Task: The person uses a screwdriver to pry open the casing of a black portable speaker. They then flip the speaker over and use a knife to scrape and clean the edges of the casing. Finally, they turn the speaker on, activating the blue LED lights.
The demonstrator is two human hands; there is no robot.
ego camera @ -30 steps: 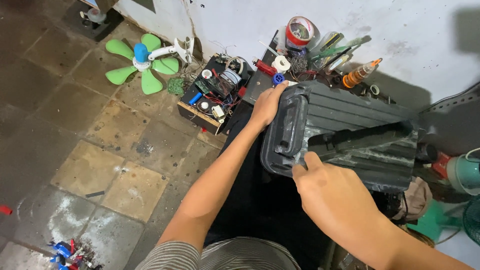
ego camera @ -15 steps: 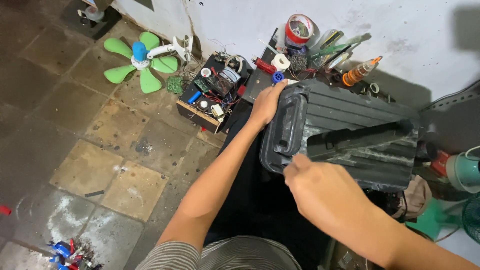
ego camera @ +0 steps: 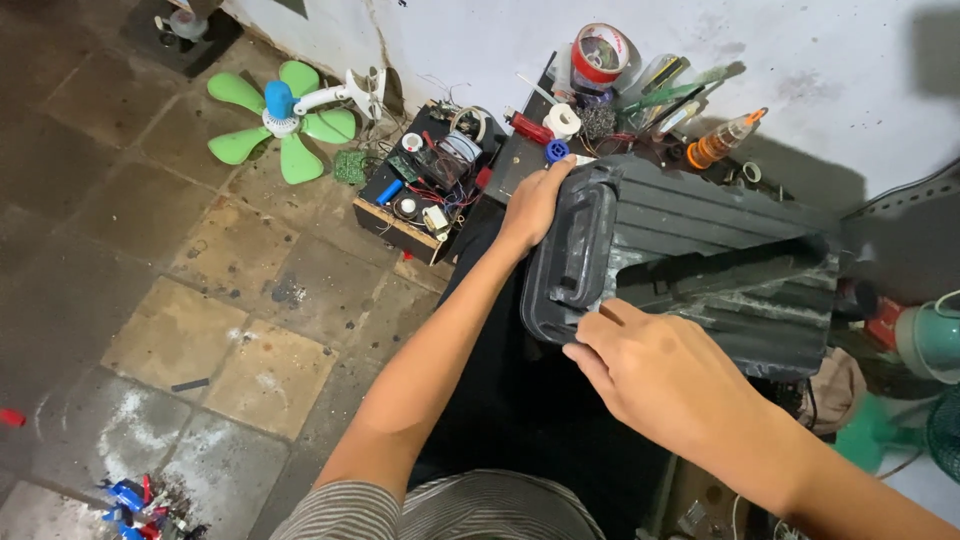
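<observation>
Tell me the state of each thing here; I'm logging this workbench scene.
Dark plastic case: shut, lying flat, ribbed side up.
Left hand: gripping the case's far corner.
Right hand: resting on the case's near edge.
Green fan blade: off its fan, lying on the floor.
Parts box: open, full of wires and small parts.
Tape roll: standing upright.

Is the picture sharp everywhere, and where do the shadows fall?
Head view: mostly sharp; the right hand, closest to the camera, looks slightly soft. The dark ribbed plastic case and orange-capped bottle cast shadows on the white wall. Floor tiles are dim; no strong glare.
</observation>
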